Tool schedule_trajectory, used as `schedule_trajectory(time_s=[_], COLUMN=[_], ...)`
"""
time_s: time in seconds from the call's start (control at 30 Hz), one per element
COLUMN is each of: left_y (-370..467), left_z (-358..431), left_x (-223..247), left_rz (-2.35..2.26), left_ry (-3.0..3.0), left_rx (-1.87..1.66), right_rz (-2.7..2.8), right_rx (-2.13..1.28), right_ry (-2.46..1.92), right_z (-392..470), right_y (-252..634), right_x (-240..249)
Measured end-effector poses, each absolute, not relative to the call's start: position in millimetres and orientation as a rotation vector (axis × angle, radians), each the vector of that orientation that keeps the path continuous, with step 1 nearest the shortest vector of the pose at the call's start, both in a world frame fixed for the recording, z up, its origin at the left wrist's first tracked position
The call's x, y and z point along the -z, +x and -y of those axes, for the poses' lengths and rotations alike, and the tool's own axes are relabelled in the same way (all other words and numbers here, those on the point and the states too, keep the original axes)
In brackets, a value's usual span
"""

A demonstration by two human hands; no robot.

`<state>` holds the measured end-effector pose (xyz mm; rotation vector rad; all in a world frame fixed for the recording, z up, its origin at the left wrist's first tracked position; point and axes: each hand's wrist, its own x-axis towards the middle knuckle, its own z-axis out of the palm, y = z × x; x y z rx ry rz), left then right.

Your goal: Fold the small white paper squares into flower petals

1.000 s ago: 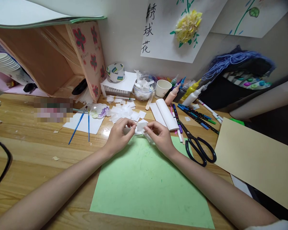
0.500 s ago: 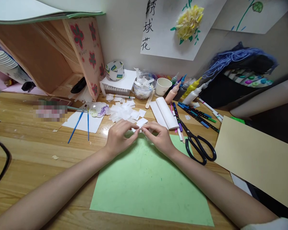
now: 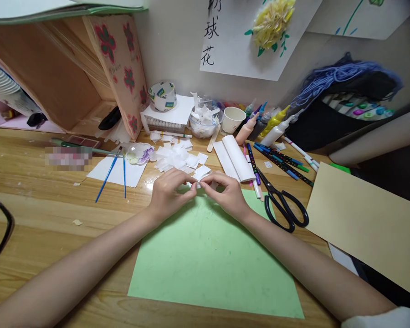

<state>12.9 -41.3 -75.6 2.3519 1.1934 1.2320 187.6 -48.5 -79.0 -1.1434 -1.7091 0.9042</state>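
My left hand point(image 3: 172, 192) and my right hand point(image 3: 227, 193) meet over the far edge of a green sheet of paper point(image 3: 215, 264). Thumb and forefinger of each are pinched on a small piece of white paper point(image 3: 198, 185), mostly hidden by the fingertips. Just beyond them lies a white paper square point(image 3: 201, 172). A loose heap of white paper pieces point(image 3: 174, 157) spreads on the table behind my left hand. To the right of my right hand rests a folded white paper roll point(image 3: 238, 159), and black-handled scissors point(image 3: 283, 205) lie beside the green sheet.
Behind the heap stand a clear bowl of paper scraps point(image 3: 205, 125), a paper cup point(image 3: 233, 120) and paint bottles point(image 3: 248, 130). Thin blue brushes point(image 3: 106, 180) and a shell-shaped palette point(image 3: 138, 154) lie left. Markers point(image 3: 282, 161) and a tan sheet point(image 3: 365, 223) are on the right.
The camera view has tilted slightly downward. Both hands keep their pinch in nearly the same place, with a small shift of the fingertips; the white piece now shows less.
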Motion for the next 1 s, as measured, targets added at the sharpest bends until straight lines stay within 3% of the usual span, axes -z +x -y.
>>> schedule_trajectory(time_s=[1.0], left_y=[12.4], left_z=[37.3], left_x=[75.6], left_rz=[-1.123], left_ry=[2.241], left_rx=[-1.069], right_rz=[1.545], right_rx=[-0.878], right_ry=[-1.216], right_z=[47.9], right_y=[187.6], right_x=[79.9])
